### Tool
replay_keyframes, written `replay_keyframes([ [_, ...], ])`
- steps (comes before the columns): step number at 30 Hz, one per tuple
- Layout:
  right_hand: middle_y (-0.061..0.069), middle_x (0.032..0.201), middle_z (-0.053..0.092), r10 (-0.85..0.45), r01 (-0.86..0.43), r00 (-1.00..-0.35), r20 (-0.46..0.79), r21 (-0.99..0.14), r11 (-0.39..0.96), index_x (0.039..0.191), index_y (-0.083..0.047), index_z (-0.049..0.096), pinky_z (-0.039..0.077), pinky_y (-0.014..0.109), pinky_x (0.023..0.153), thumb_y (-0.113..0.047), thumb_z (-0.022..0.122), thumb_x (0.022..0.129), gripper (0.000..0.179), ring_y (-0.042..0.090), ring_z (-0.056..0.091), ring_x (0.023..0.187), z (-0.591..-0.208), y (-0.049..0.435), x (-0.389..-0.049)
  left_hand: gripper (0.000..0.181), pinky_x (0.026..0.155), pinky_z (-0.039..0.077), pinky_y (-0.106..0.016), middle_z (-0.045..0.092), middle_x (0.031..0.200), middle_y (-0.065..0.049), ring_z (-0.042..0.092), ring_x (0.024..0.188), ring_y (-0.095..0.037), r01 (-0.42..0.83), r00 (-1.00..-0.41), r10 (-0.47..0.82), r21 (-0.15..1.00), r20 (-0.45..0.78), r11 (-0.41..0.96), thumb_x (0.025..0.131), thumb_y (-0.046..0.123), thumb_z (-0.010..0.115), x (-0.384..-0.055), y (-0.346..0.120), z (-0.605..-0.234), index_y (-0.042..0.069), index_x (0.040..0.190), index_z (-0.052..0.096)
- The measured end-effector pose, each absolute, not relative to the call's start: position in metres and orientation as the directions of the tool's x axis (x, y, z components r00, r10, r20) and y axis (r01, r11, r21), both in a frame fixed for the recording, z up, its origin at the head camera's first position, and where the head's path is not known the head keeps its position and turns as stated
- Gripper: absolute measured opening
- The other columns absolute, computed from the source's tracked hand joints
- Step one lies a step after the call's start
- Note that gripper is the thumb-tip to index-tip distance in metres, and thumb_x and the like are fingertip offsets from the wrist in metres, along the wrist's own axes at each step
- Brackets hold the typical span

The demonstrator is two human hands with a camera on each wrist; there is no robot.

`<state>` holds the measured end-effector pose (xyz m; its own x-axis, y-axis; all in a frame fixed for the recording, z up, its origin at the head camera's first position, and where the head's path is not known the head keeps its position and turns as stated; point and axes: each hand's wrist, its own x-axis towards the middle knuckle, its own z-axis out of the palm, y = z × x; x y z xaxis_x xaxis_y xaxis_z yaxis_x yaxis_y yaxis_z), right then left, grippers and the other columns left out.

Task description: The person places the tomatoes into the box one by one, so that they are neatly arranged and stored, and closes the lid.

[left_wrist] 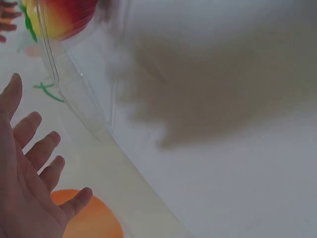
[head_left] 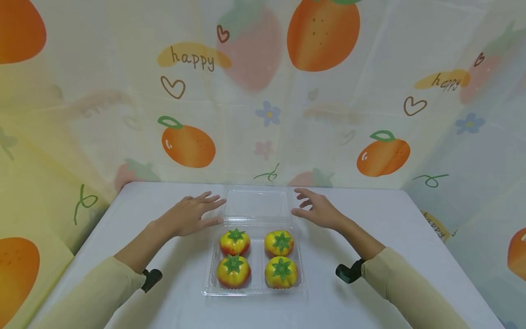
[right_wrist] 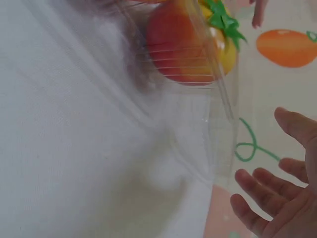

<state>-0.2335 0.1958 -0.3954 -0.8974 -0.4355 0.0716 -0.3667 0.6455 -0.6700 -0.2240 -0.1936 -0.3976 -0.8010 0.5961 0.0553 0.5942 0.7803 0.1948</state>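
A clear plastic clamshell box (head_left: 255,292) lies on the table, its clear lid (head_left: 256,204) folded back at the far side. In its base sit several yellow-red tomato-like fruits with green star-shaped tops, in a left pair (head_left: 233,275) and a right pair (head_left: 281,277). My left hand (head_left: 193,214) hovers at the lid's left edge with fingers spread; whether its fingertips touch the lid I cannot tell. On the other side, my right hand (head_left: 319,211) hangs just off the lid's right edge, fingers loosely bent. Both wrist views show palms holding nothing.
A white cloth covers the table (head_left: 164,292). Behind it and at both sides hang fruit-printed curtains (head_left: 263,137). Dark wrist-worn devices are on the left (head_left: 152,279) and right (head_left: 349,272) sleeves.
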Motion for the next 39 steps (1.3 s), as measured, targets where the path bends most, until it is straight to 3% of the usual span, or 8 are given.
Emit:
replay_keyframes([
  [8,0.03,0.142,0.049,-0.324,-0.167,-0.944,-0.067,-0.749,0.641,0.152,0.001,0.033,0.05,0.052,0.097,-0.03,0.065,0.097,0.071,0.044,0.055,0.124,-0.41,0.187,-0.247,0.07,0.107,0.028,-0.071,0.04,0.153,-0.023,0.034,0.14,-0.048,0.344,-0.895,0.435,0.475,-0.094,0.81,0.099,0.056,0.047,-0.244,-0.189,-0.403,0.013,0.154,0.038],
  [12,0.028,0.136,0.055,-0.284,-0.084,-0.952,-0.116,-0.793,0.604,0.151,0.003,0.033,0.05,0.051,0.098,-0.028,0.061,0.099,0.066,0.041,0.058,0.12,-0.414,0.184,-0.252,0.073,0.105,0.037,-0.064,0.044,0.149,-0.026,0.041,0.136,-0.048,0.259,-0.911,0.399,0.604,-0.108,0.754,0.1,0.05,0.051,-0.252,-0.186,-0.409,0.006,0.155,0.032],
  [18,0.027,0.13,0.058,-0.275,-0.039,-0.953,-0.13,-0.845,0.533,0.148,0.004,0.036,0.054,0.047,0.092,-0.015,0.055,0.1,0.055,0.036,0.064,0.11,-0.418,0.18,-0.256,0.079,0.099,0.048,-0.054,0.052,0.14,-0.029,0.053,0.126,-0.046,0.125,-0.935,0.333,0.763,-0.124,0.634,0.098,0.027,0.063,-0.258,-0.183,-0.416,-0.001,0.157,0.019],
  [26,0.029,0.129,0.058,-0.263,-0.109,-0.964,-0.041,-0.84,0.531,0.147,0.003,0.039,0.055,0.043,0.089,0.0,0.06,0.093,0.058,0.04,0.063,0.11,-0.421,0.18,-0.258,0.081,0.097,0.051,-0.05,0.055,0.136,-0.027,0.06,0.116,-0.041,0.041,-0.961,0.253,0.842,-0.115,0.538,0.093,0.006,0.067,-0.256,-0.178,-0.417,0.006,0.158,0.019],
  [33,0.029,0.126,0.06,-0.265,-0.169,-0.964,0.029,-0.836,0.522,0.145,0.001,0.041,0.056,0.043,0.087,0.003,0.063,0.092,0.057,0.04,0.064,0.108,-0.415,0.184,-0.258,0.08,0.096,0.052,-0.048,0.057,0.134,-0.025,0.063,0.111,-0.039,0.058,-0.975,0.213,0.865,-0.058,0.498,0.091,0.001,0.068,-0.254,-0.177,-0.416,0.008,0.158,0.024],
  [39,0.028,0.121,0.061,-0.258,-0.211,-0.962,0.087,-0.837,0.504,0.142,0.002,0.044,0.056,0.043,0.088,0.007,0.062,0.09,0.056,0.039,0.066,0.102,-0.413,0.185,-0.259,0.09,0.097,0.052,-0.046,0.061,0.129,-0.023,0.065,0.11,-0.038,0.063,-0.985,0.171,0.883,-0.02,0.466,0.09,0.0,0.07,-0.252,-0.178,-0.413,0.012,0.16,0.014],
])
